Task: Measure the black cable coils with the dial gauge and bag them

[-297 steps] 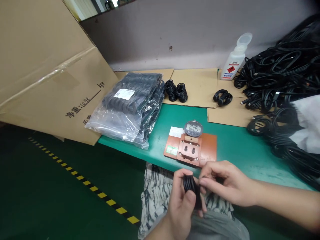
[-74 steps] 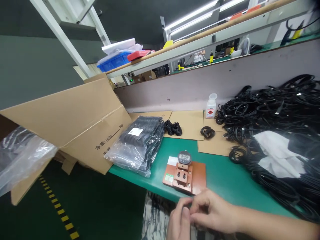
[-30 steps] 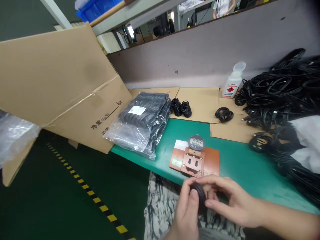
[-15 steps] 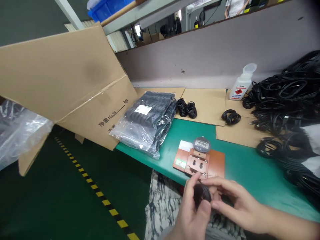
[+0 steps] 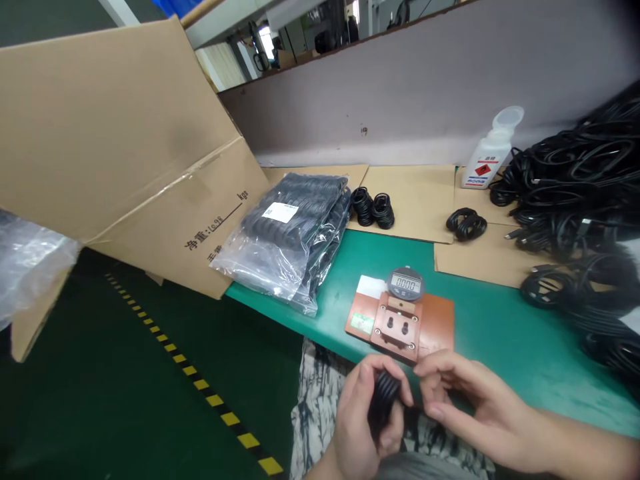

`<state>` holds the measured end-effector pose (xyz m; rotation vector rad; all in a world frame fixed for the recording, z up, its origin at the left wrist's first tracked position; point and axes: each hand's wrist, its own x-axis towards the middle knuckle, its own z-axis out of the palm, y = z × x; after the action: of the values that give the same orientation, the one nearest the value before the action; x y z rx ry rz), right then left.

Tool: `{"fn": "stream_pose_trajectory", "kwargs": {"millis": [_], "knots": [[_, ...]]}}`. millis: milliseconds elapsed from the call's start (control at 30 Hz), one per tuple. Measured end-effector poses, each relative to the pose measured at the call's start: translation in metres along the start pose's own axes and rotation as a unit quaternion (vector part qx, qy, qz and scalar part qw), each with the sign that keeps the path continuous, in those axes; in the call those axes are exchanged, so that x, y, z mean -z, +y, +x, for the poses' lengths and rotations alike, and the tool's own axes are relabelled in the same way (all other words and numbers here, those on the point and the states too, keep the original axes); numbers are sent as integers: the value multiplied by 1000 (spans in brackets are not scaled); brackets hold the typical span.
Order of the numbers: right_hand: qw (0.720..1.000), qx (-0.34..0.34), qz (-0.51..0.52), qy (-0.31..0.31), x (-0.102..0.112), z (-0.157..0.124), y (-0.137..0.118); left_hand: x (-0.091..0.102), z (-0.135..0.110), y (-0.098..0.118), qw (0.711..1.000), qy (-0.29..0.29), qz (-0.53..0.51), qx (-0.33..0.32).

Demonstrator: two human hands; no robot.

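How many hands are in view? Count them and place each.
2: the left hand, closed around a black coil, and the right hand, to its right, nearer the camera than the digital gauge.

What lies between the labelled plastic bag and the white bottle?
The head view shows two black coils side by side on cardboard, nearer the bag than the bottle.

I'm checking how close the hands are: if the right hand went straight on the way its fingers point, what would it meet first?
The right hand would probably meet the left hand, which holds a black coil; depth is unclear.
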<state>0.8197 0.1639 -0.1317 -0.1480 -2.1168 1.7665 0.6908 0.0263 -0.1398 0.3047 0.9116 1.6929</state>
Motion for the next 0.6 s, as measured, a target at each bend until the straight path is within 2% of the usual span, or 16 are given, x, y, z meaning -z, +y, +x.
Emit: {"fn": "stream_pose_trajectory", "kwargs": {"millis": [133, 233, 333, 433, 500, 533, 567, 600], "knots": [[999, 4, -30, -12, 0, 3, -1, 2, -1, 1, 1000, 6, 10, 3], [999, -3, -32, -17, -1, 5, -3, 4, 3, 12, 1000, -6, -7, 0], [999, -14, -35, -7, -2, 5, -2, 0, 7, 38, 1000, -11, -17, -7], [999, -20, -49, 3, -5, 3, 1, -13, 14, 71, 994, 17, 106, -9], [998, -27, -63, 8, -5, 2, 3, -27, 27, 94, 964, 47, 261, -37], [997, -33, -67, 9, -5, 2, 4, -34, 37, 105, 934, 60, 346, -64], [997, -38, -69, 8, -5, 2, 4, -43, 51, 117, 896, 67, 428, -98], [997, -42, -66, 6, -4, 2, 4, -51, 69, 128, 844, 65, 513, -139]]}}
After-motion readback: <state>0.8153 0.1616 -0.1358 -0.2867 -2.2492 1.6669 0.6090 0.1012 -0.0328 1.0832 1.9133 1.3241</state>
